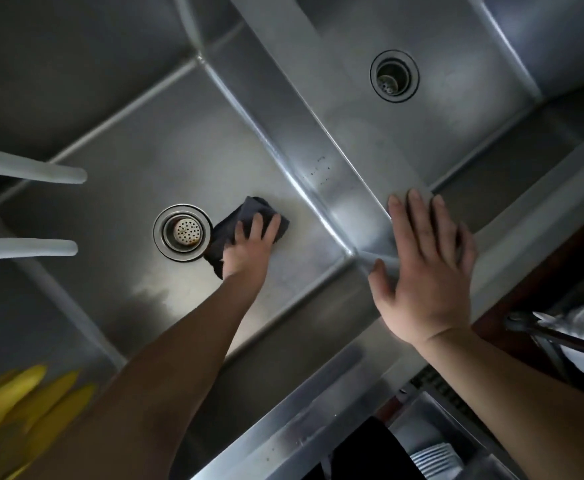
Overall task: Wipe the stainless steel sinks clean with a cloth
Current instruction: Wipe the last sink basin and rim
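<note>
Head view: left hand (249, 249) presses the cloth (245, 216) flat on the sink (166, 161) floor beside the drain (183, 232); right hand (425, 268) spread, braced on the divider (349, 164). Cloth could snag the strainer, or the wet rim slip.

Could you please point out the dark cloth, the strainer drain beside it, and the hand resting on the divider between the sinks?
dark cloth (249, 210): head view, on its upper folded part.
strainer drain (187, 232): head view, on the perforated basket.
right hand (425, 271): head view, on its back.
</note>
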Demonstrator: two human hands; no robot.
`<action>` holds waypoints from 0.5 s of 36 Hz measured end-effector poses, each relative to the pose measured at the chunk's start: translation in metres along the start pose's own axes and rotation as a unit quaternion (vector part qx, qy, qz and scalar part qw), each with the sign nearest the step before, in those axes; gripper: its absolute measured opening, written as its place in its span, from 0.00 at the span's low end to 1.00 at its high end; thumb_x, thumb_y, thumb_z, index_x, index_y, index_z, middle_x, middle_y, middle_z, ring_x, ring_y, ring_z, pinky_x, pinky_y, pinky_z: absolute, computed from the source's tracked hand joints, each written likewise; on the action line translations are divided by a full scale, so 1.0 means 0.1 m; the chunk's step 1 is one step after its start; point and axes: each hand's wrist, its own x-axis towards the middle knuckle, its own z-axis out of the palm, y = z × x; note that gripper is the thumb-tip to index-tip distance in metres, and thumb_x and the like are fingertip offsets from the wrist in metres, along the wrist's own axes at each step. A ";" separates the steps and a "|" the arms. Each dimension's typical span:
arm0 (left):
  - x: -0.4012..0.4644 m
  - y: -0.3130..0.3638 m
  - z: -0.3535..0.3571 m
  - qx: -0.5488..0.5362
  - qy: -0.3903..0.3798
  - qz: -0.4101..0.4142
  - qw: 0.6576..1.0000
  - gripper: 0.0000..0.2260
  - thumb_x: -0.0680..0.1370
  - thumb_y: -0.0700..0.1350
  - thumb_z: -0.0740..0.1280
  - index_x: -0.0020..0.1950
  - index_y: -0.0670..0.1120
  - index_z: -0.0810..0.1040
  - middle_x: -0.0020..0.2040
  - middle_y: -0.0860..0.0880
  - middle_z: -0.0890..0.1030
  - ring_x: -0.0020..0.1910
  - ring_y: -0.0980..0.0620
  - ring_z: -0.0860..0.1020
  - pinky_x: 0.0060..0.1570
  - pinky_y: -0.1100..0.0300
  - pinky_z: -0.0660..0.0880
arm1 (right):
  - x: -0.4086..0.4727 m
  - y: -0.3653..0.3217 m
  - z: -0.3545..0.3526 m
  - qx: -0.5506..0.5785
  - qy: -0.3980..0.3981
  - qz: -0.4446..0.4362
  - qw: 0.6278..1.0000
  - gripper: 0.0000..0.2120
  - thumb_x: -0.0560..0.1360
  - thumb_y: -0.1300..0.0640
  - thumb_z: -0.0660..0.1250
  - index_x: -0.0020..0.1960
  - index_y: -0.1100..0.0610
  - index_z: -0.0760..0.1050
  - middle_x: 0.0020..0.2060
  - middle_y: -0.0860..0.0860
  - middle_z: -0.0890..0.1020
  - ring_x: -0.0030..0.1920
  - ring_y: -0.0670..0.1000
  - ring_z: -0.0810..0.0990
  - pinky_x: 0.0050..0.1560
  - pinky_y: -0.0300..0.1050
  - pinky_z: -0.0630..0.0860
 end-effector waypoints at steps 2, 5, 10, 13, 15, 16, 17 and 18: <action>0.07 -0.07 -0.10 -0.041 0.017 -0.036 0.998 0.39 0.78 0.36 0.62 0.81 0.54 0.43 0.80 0.46 0.54 0.73 0.39 0.65 0.53 0.44 0.78 | 0.00 0.00 0.00 0.002 0.002 0.000 1.000 0.38 0.74 0.45 0.60 0.81 0.51 0.54 0.80 0.53 0.59 0.80 0.59 0.55 0.74 0.67 0.56; 0.19 -0.18 -0.21 -0.145 0.026 -0.089 0.985 0.36 0.77 0.35 0.62 0.81 0.54 0.52 0.79 0.48 0.62 0.68 0.39 0.73 0.56 0.44 0.76 | 0.00 0.02 0.02 0.003 -0.001 -0.001 1.000 0.38 0.74 0.45 0.60 0.82 0.49 0.52 0.81 0.52 0.58 0.80 0.58 0.54 0.74 0.67 0.55; 0.27 -0.20 -0.42 -0.489 -0.001 -0.273 0.828 0.29 0.72 0.35 0.60 0.73 0.48 0.71 0.52 0.44 0.80 0.54 0.38 0.80 0.40 0.56 0.72 | 0.00 0.03 0.05 0.003 0.000 0.003 1.000 0.39 0.73 0.44 0.60 0.82 0.48 0.51 0.81 0.51 0.56 0.81 0.57 0.53 0.74 0.67 0.55; 0.20 0.02 -0.65 -0.762 -0.037 -0.303 0.570 0.21 0.72 0.29 0.54 0.62 0.38 0.75 0.40 0.44 0.75 0.42 0.41 0.77 0.34 0.58 0.71 | 0.00 0.04 0.06 0.001 0.001 0.002 1.000 0.40 0.73 0.44 0.60 0.82 0.48 0.51 0.81 0.51 0.55 0.81 0.57 0.53 0.74 0.67 0.55; 0.15 0.25 -0.82 -0.841 -0.056 -0.275 0.461 0.22 0.72 0.26 0.51 0.57 0.43 0.74 0.42 0.43 0.75 0.38 0.45 0.75 0.34 0.57 0.74 | 0.00 0.05 0.06 0.000 0.003 0.002 1.000 0.39 0.74 0.44 0.60 0.82 0.49 0.51 0.81 0.51 0.55 0.81 0.57 0.53 0.74 0.67 0.55; 0.15 0.37 -0.91 -0.856 -0.061 -0.254 0.447 0.23 0.72 0.25 0.50 0.57 0.46 0.73 0.43 0.43 0.76 0.36 0.46 0.75 0.33 0.58 0.74 | 0.00 0.05 0.06 -0.001 0.003 0.002 1.000 0.39 0.74 0.44 0.59 0.82 0.49 0.51 0.81 0.51 0.55 0.81 0.57 0.53 0.74 0.67 0.55; 0.16 0.50 -0.99 -0.860 -0.065 -0.229 0.451 0.25 0.72 0.25 0.50 0.59 0.47 0.72 0.43 0.43 0.76 0.34 0.46 0.75 0.30 0.59 0.74 | 0.00 0.05 0.06 -0.001 0.003 0.001 1.000 0.39 0.74 0.43 0.59 0.82 0.49 0.51 0.81 0.51 0.55 0.81 0.57 0.53 0.74 0.67 0.55; 0.17 0.61 -1.07 -0.859 -0.067 -0.207 0.462 0.27 0.72 0.25 0.50 0.62 0.49 0.71 0.44 0.43 0.77 0.34 0.46 0.75 0.28 0.60 0.73 | 0.00 0.05 0.06 -0.001 0.001 0.002 1.000 0.39 0.74 0.43 0.58 0.82 0.49 0.50 0.81 0.51 0.54 0.81 0.57 0.52 0.75 0.67 0.55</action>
